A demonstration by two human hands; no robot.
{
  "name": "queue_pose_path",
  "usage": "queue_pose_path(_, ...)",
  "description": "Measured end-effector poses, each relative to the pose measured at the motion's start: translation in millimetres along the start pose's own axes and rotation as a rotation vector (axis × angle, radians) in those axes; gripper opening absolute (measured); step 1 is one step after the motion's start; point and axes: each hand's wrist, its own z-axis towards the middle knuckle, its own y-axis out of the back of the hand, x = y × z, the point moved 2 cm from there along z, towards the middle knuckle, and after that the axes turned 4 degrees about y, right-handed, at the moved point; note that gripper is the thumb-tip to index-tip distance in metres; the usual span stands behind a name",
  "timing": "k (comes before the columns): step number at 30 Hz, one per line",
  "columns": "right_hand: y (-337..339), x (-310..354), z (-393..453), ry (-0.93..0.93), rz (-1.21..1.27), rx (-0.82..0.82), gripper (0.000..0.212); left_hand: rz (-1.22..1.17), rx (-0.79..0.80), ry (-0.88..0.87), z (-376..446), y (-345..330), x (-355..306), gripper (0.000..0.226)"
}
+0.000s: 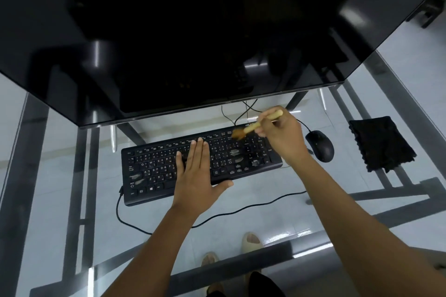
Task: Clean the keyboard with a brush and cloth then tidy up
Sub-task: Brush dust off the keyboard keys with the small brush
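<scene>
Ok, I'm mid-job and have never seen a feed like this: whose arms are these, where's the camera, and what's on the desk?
There is no machine here. One wide-angle camera sits on a person's head, looking forward and down, so the two bare arms coming up from the bottom edge are theirs. The surface is a glass desk; you can see the floor and the person's feet through it. On it lie a black keyboard, a black mouse to its right, and a dark cloth further right. A large dark monitor fills the top. The left hand lies flat on the keyboard. The right hand holds a wooden-handled brush, bristles at the keyboard's upper right keys.
</scene>
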Motion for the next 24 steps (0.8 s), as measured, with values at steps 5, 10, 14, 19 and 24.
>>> queue_pose_path(5,20.2,-9.4,0.0,0.06,-0.173,-0.088,0.011,0.004,0.009,-0.015,8.0,-3.9,-15.6,0.112)
queue_pose_path(10,28.3,-17.1,1.1,-0.067,-0.082,0.173,0.009,-0.001,0.023,-0.026,15.3,-9.5,-29.3,0.111)
queue_pose_path(14,39.4,-20.6,3.8,0.022,-0.246,-0.057,0.002,-0.005,0.026,-0.007,17.0,-13.3,-36.4,0.11)
queue_pose_path(19,39.0,-28.0,-2.5,-0.049,-0.113,0.191,0.009,0.024,0.012,0.016,19.0,-15.5,-39.6,0.111)
queue_pose_path(24,58.4,-35.6,1.5,0.024,-0.188,-0.084,0.004,0.014,0.001,0.019,18.7,-16.3,-41.8,0.111)
